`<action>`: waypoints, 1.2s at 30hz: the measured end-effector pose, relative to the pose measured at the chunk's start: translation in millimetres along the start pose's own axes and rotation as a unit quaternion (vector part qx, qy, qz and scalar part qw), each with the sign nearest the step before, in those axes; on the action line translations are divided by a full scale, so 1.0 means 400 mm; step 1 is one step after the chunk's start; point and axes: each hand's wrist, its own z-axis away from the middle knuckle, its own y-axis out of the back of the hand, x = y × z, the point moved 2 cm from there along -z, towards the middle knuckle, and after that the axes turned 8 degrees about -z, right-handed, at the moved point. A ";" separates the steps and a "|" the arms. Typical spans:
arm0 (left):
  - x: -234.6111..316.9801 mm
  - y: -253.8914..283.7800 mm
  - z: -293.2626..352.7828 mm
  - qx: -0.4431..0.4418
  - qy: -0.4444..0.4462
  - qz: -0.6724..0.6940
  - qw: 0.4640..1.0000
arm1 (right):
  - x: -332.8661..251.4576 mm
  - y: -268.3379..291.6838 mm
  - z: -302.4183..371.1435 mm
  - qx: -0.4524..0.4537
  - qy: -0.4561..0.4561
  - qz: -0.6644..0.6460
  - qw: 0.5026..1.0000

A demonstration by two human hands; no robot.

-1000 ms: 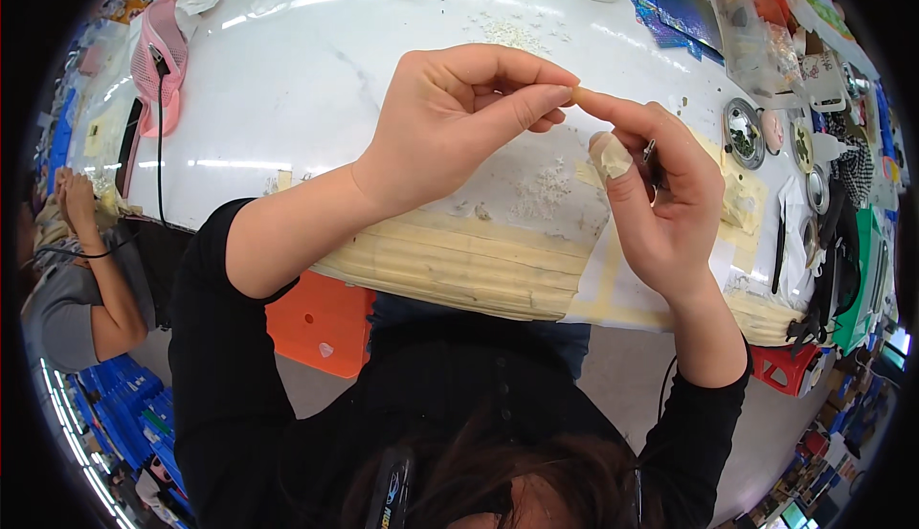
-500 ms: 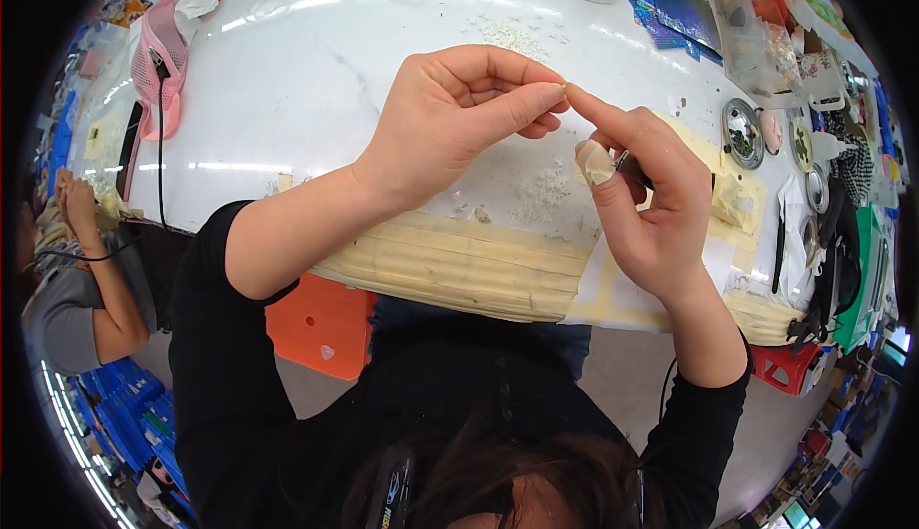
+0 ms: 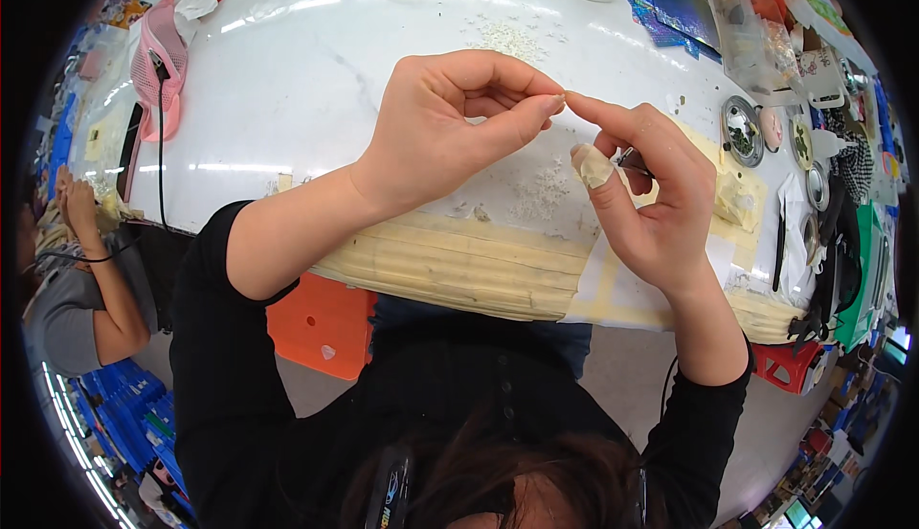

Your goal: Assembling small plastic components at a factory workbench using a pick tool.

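Observation:
Over the white tabletop (image 3: 287, 79), my left hand (image 3: 450, 127) is closed in a pinch, thumb against index finger. Whatever lies between those fingertips is too small to make out. The index fingertip of my right hand (image 3: 661, 184) meets the pinch from the right. Pale tape (image 3: 595, 167) wraps my right thumb, which stands apart from the index finger. Tucked in the curled fingers of that hand is a slim dark metal tool (image 3: 634, 160), mostly hidden, its kind unclear. Tiny white pieces lie in a far pile (image 3: 507, 39) and a nearer scatter (image 3: 544, 192).
Tan tape (image 3: 450, 266) covers the table's front edge, with white paper (image 3: 613, 285) at its right. To the right stand a round metal dish (image 3: 742, 132) and other small containers. A pink mesh pouch (image 3: 161, 50) and a black cable (image 3: 161, 165) are left. Another person's arm (image 3: 110, 280) shows far left.
My right thumb has shifted slightly left and away from the index finger, showing more of the metal tool. Both hands' fingertips have dropped a little nearer to me, still meeting.

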 end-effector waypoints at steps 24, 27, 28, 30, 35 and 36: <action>0.006 -0.018 0.004 -0.003 -0.192 -0.045 0.980 | 0.021 -0.017 0.007 -0.016 -0.002 0.112 0.994; 0.006 -0.017 0.004 0.003 -0.199 -0.057 0.978 | 0.022 -0.018 0.006 -0.014 0.006 0.119 0.993; 0.006 -0.017 0.004 0.003 -0.201 -0.062 0.978 | 0.022 -0.018 0.006 -0.013 0.006 0.119 0.993; 0.011 -0.013 0.004 -0.014 -0.202 -0.076 0.976 | 0.020 -0.017 0.006 -0.015 0.004 0.121 0.993; 0.013 -0.013 0.000 0.004 -0.227 -0.091 0.970 | 0.021 -0.016 0.007 -0.015 0.004 0.120 0.993; 0.013 -0.013 0.001 0.005 -0.228 -0.089 0.970 | 0.021 -0.017 0.007 -0.016 0.003 0.119 0.993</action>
